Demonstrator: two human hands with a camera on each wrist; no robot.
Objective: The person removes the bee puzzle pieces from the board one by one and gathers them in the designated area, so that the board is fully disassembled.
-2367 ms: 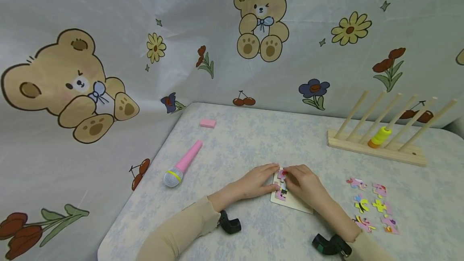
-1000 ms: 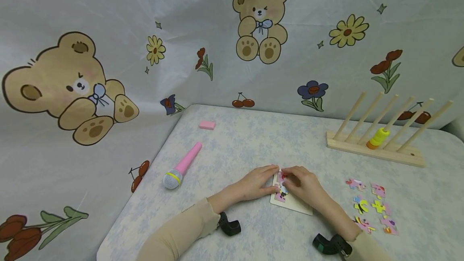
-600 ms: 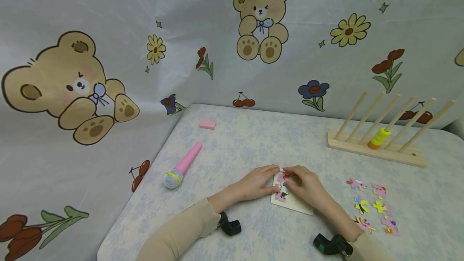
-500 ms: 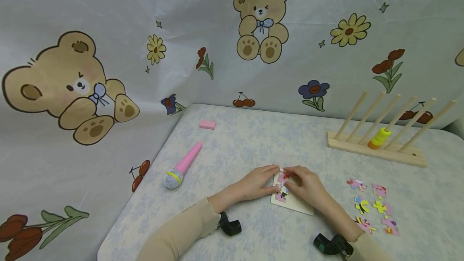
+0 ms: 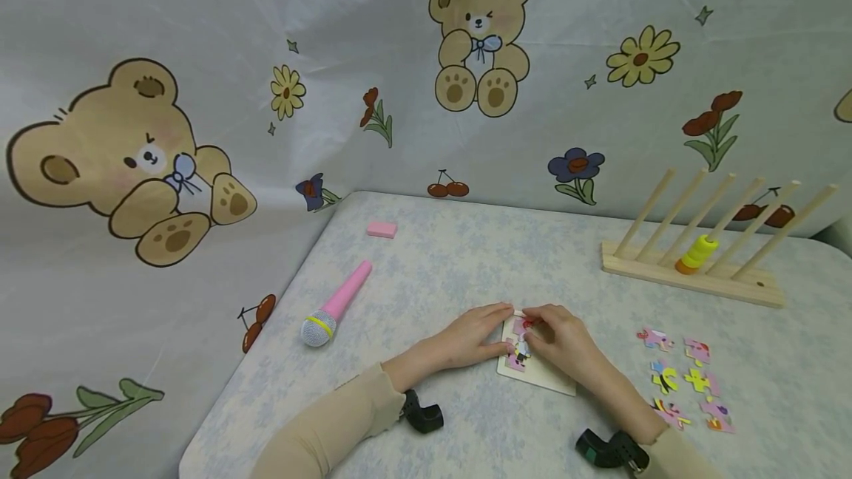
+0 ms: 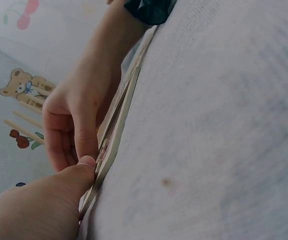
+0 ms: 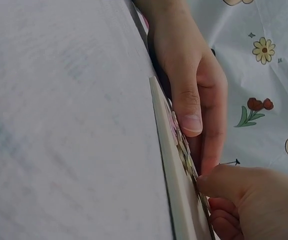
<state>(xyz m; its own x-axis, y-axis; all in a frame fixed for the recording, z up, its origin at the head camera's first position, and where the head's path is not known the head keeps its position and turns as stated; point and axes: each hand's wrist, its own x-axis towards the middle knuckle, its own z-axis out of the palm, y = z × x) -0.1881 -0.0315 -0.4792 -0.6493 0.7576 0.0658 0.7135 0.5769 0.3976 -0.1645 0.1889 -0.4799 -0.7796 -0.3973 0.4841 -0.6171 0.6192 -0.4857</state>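
Note:
A small pale wooden puzzle board lies flat on the table, with several pink printed pieces along its left side. My left hand holds the board's left edge, its thumb over the rim. From the other side, my right hand pinches at a puzzle piece near the board's upper part; its fingers hide much of that piece. In the left wrist view the board shows edge-on, the right hand's thumb close to the left one. The right wrist view shows the pieces slightly raised above the board.
Several loose puzzle pieces lie to the right. Behind them stands a wooden peg rack with yellow and orange rings on one peg. A pink toy microphone and a pink block lie on the left.
The right thumb and fingertips have shifted slightly over the upper piece, showing more of the white figure printed there. The left hand stays at the board's edge.

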